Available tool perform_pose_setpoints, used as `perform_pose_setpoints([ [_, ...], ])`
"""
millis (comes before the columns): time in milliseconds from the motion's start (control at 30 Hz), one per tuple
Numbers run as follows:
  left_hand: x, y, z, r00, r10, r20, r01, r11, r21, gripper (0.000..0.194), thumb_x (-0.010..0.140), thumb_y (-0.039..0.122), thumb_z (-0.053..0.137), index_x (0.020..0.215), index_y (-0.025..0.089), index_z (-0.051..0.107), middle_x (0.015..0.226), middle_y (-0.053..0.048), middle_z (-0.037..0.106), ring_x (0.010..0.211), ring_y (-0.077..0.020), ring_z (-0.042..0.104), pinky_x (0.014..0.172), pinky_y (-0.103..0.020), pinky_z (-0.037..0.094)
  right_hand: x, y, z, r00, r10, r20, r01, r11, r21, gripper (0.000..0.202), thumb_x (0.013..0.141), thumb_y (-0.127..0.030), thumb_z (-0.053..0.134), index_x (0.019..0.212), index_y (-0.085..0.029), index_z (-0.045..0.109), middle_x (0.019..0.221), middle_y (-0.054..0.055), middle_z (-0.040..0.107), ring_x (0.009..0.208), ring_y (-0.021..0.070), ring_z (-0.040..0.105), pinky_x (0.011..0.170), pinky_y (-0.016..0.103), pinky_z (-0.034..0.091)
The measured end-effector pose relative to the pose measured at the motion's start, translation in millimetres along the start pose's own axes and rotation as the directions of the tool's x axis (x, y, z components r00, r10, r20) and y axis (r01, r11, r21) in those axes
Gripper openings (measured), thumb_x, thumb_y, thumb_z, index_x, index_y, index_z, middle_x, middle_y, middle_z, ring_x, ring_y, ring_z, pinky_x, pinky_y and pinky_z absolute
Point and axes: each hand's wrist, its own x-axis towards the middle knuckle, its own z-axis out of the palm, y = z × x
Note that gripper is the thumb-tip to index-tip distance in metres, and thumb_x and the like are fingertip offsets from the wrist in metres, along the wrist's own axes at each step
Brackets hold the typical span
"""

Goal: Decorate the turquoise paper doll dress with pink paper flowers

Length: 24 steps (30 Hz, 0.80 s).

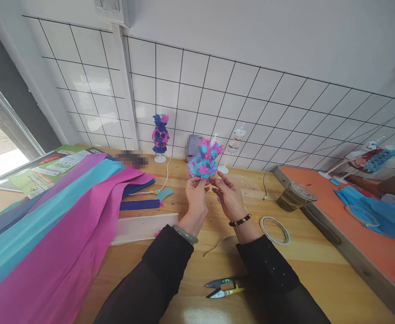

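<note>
Both my hands hold a miniature dress form [204,158] in front of me, above the wooden table. It wears a ruffled light-blue and pink paper dress with pink flowers, and its white neck knob pokes out at the top. My left hand [197,198] pinches the lower hem from the left, a pale bangle on its wrist. My right hand [229,193] has thumb and fingertips closed on the hem's right side, a dark bead bracelet at the wrist. What lies under the skirt is hidden by my fingers.
Thread snips [224,287] and a tape roll [274,230] lie on the wooden table [197,256]. Coloured crepe paper [69,234] spreads left. A blue-dressed form [160,137] and a white form [233,146] stand behind. A lidded cup [295,198] stands right, beside the orange table [359,216].
</note>
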Motion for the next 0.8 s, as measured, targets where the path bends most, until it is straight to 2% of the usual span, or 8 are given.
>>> perform_pose_setpoints([
  [200,3,-3,-1.1,1.000,0.018,-0.006,-0.018,1.000,-0.004,0.028,0.059,0.018,0.068,0.077,0.017,0.046,0.071,-0.001,0.058,0.063,-0.0104,0.058,0.061,-0.025,0.043,3,0,-5,0.989,0.126,0.076,-0.139,0.972,0.189,0.031,0.066,-0.021,0.066,0.096,-0.023,0.059,0.092,0.001,0.067,0.078,0.0123,0.061,0.068,0.027,0.049],
  [367,4,-3,-1.1,1.000,0.022,-0.022,-0.021,1.000,0.012,0.026,0.061,0.017,0.066,0.078,0.017,0.046,0.072,-0.001,0.057,0.065,-0.0112,0.059,0.061,-0.025,0.043,4,0,-9,0.979,0.168,0.118,-0.195,0.943,0.269,0.025,0.068,-0.018,0.064,0.091,-0.024,0.059,0.088,-0.001,0.065,0.076,0.0106,0.060,0.068,0.025,0.050],
  [633,-2,5,1.6,0.996,-0.049,-0.076,0.049,0.999,0.000,0.023,0.067,0.019,0.059,0.083,0.018,0.043,0.074,-0.003,0.059,0.067,-0.0130,0.062,0.062,-0.026,0.044,0,-3,-18,0.978,0.200,0.064,-0.210,0.936,0.284,0.022,0.066,-0.024,0.069,0.086,-0.023,0.059,0.075,-0.004,0.060,0.061,0.0073,0.055,0.056,0.021,0.047],
  [700,-3,6,0.4,0.993,-0.049,-0.103,0.051,0.999,0.020,0.018,0.070,0.024,0.056,0.081,0.019,0.042,0.071,-0.001,0.058,0.062,-0.0119,0.060,0.058,-0.025,0.043,-2,-4,-23,0.977,0.209,0.044,-0.213,0.935,0.283,0.020,0.065,-0.028,0.071,0.080,-0.022,0.059,0.068,-0.005,0.058,0.055,0.0066,0.052,0.051,0.021,0.045],
  [800,-4,11,-2.3,0.978,-0.024,-0.206,0.034,0.999,0.043,0.019,0.074,0.035,0.051,0.072,0.019,0.041,0.057,0.004,0.049,0.048,-0.0083,0.052,0.050,-0.022,0.038,-8,-5,-31,0.975,0.223,0.005,-0.215,0.933,0.288,0.022,0.062,-0.031,0.074,0.070,-0.019,0.056,0.055,-0.007,0.049,0.045,0.0049,0.042,0.043,0.019,0.038],
])
